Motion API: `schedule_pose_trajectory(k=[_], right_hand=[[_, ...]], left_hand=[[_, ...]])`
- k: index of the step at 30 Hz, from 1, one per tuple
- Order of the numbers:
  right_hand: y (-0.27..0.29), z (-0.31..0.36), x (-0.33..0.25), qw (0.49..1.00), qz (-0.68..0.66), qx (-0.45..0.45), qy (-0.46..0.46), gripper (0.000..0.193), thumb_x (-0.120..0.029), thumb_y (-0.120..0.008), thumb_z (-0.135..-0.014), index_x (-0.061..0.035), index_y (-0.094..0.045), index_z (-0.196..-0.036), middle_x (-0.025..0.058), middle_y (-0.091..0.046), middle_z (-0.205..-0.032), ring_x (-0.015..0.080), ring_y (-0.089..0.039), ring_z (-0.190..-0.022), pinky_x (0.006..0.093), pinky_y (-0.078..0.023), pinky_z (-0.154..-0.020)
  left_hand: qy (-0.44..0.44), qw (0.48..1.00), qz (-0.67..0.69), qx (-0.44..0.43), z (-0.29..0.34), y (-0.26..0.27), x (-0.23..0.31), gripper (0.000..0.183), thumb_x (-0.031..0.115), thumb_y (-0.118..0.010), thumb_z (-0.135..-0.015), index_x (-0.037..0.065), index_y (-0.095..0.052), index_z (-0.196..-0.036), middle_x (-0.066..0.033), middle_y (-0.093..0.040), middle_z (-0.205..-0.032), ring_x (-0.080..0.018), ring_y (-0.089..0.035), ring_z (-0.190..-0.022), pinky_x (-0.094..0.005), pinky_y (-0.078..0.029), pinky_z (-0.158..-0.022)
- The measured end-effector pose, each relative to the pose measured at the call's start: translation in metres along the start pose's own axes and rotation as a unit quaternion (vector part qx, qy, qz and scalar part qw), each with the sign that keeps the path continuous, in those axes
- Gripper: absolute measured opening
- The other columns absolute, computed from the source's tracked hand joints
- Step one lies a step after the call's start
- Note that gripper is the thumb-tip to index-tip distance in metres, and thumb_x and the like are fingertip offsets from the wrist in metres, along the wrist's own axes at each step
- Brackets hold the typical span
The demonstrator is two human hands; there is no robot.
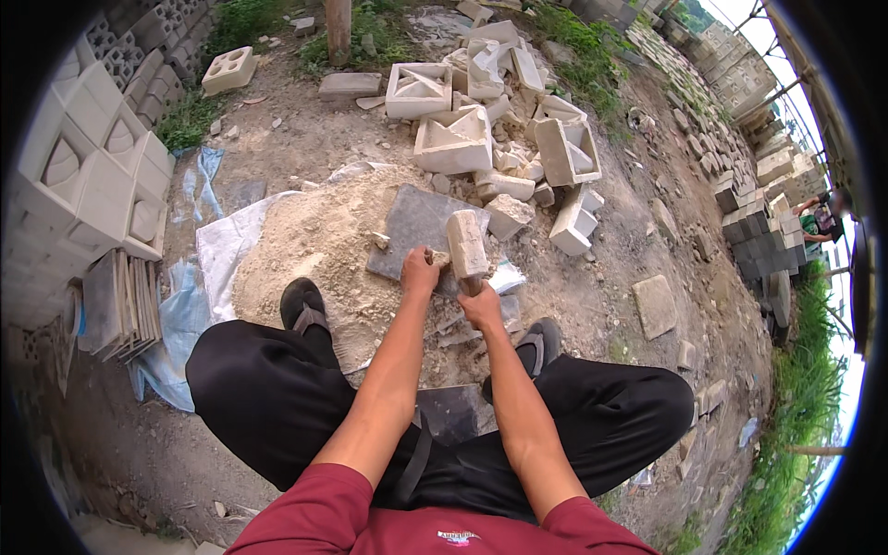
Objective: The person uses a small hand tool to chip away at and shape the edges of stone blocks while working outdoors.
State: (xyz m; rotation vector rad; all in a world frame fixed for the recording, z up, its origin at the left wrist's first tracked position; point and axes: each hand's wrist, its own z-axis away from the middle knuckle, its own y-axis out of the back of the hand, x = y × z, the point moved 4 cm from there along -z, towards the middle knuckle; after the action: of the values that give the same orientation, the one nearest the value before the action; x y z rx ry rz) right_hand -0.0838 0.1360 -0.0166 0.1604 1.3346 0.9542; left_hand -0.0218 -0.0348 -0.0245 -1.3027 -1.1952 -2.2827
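Lettering shows on the person's dark red shirt (370, 530), on the body side of the left grip (420, 272) and right grip (480, 306), well apart from both and roughly in line between them: a small printed emblem (458, 536), one short row of dark characters on whitish, with a touch of pink.
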Motion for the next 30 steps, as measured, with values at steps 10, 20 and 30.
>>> schedule_pose_trajectory(k=[10,20,30], right_hand=[[-0.009,-0.009,0.040,0.991,-0.115,0.067,-0.031,0.039,-0.020,-0.069,-0.070,0.0049,-0.061,-0.098,0.0132,-0.066,-0.078,0.0190,-0.064,-0.058,0.0335,-0.051,-0.054],[-0.011,0.017,-0.052,0.993,-0.051,0.090,0.052,0.046,-0.028,-0.067,-0.070,0.0106,-0.059,-0.094,0.0296,-0.065,-0.086,0.0429,-0.064,-0.087,0.0429,-0.051,-0.078],[-0.013,-0.009,-0.047,0.993,0.103,-0.011,-0.057,0.048,-0.031,-0.070,-0.067,0.0107,-0.065,-0.091,0.0260,-0.067,-0.078,0.0403,-0.067,-0.080,0.0414,-0.053,-0.070]], left_hand=[[-0.087,0.994,-0.071,0.009,0.011,0.011,0.012,0.036,0.021,-0.076,-0.072,0.004,-0.059,-0.099,-0.0147,-0.059,-0.104,-0.0330,-0.058,-0.100,-0.0431,-0.048,-0.083],[0.018,0.999,-0.009,0.038,0.008,0.029,-0.020,0.035,0.024,-0.078,-0.069,0.003,-0.058,-0.089,-0.0137,-0.061,-0.094,-0.0325,-0.060,-0.088,-0.0427,-0.048,-0.074],[0.025,0.998,0.000,0.057,0.005,0.031,-0.027,0.034,0.026,-0.077,-0.071,0.005,-0.058,-0.090,-0.0136,-0.061,-0.093,-0.0332,-0.060,-0.088,-0.0431,-0.048,-0.076]])
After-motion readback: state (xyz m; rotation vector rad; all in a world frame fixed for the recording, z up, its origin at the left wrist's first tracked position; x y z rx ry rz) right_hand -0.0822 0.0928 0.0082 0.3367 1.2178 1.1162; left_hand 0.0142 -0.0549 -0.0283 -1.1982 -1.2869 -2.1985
